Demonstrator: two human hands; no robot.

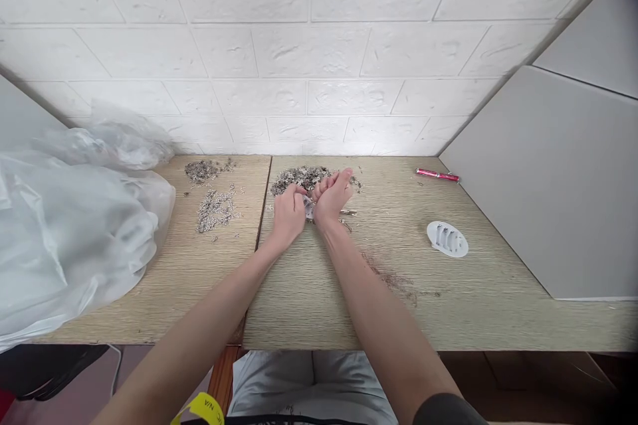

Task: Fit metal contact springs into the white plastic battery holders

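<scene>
My left hand (290, 214) pinches a small white card (310, 208), which shows between my two hands. My right hand (333, 198) is curled closed against the card's other side, thumb pointing up. What its fingers grip is hidden. Just behind the hands lies a heap of small metallic pieces (300, 176). Beside my right wrist, a thin metallic stick-like item (347, 212) sticks out on the table. Farther right lies a white oval card (445, 244) with several small metal clips in a row on it.
A red pen (437, 175) lies near the grey panel (538, 179) on the right. Two smaller groups of metal pieces, a dark pile (199, 172) and a lighter spread (214, 210), sit to the left. Large plastic bags (74, 232) cover the table's left side. Thin brown strands (391, 277) lie by my right forearm.
</scene>
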